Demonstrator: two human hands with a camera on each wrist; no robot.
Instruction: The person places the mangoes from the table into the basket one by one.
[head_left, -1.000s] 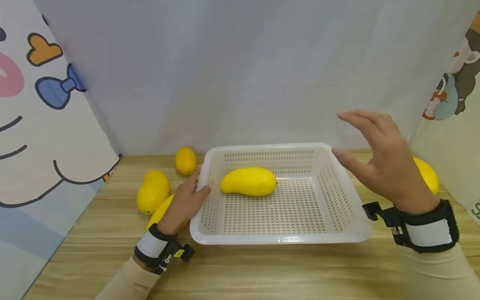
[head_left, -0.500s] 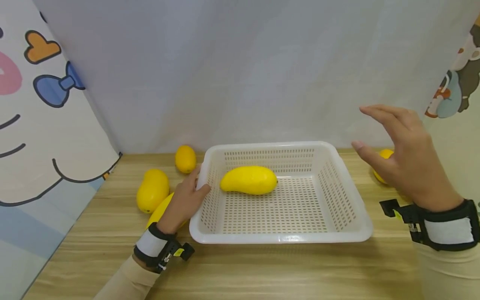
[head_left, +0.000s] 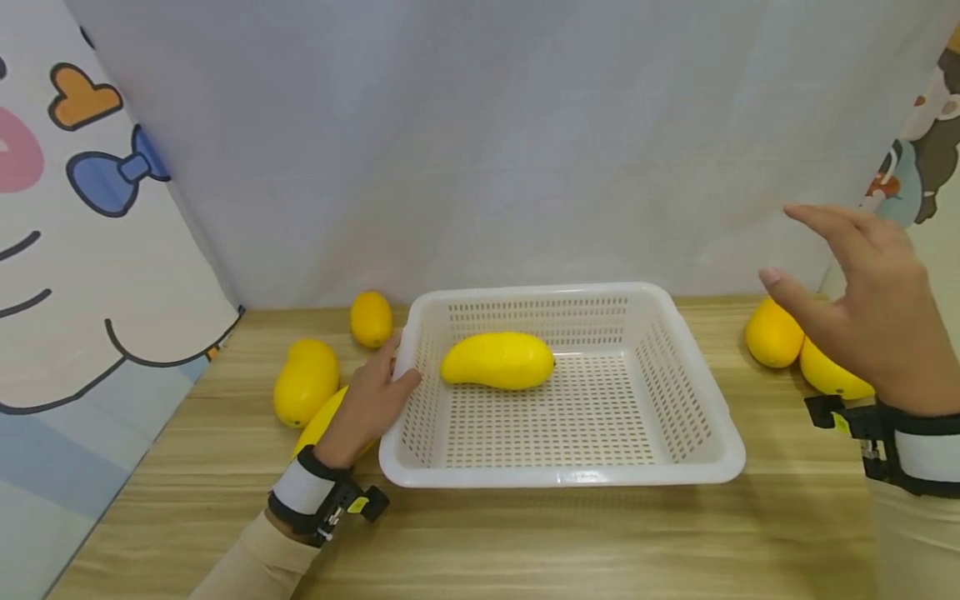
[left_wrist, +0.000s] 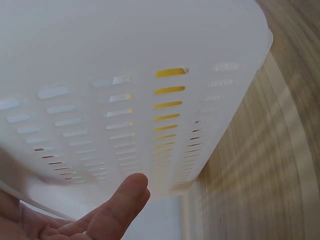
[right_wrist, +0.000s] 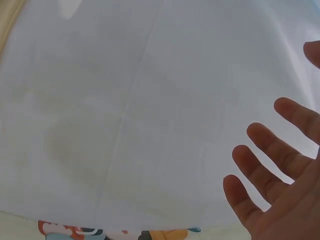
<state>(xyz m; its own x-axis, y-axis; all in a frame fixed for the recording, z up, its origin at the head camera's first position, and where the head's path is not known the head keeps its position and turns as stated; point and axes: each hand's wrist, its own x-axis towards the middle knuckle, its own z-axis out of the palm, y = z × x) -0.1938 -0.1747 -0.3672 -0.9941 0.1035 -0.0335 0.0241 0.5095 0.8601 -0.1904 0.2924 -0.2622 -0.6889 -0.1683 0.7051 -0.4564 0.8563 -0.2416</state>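
A white perforated plastic basket [head_left: 562,477] stands on the table with one yellow mango [head_left: 498,361] lying in its left part. My left hand [head_left: 372,406] holds the basket's left rim, the thumb over the edge and the fingers along the outer wall. In the left wrist view the fingers [left_wrist: 117,210] lie beside the slotted side of the basket [left_wrist: 125,40]. My right hand [head_left: 873,308] is in the air at the right, fingers spread and holding nothing. Below and behind it are an orange-yellow fruit [head_left: 774,333] and a yellow mango [head_left: 831,372], partly hidden by the hand.
Left of the basket lie a mango [head_left: 307,382], another yellow fruit [head_left: 321,423] partly under my left forearm, and a small orange-yellow fruit [head_left: 371,319] near the back wall. A pale cloth wall [head_left: 480,150] closes off the table [head_left: 525,550] behind.
My right hand has moved to the right, away from above the basket's right edge, uncovering the fruits on that side. The left hand and the basket have hardly moved.
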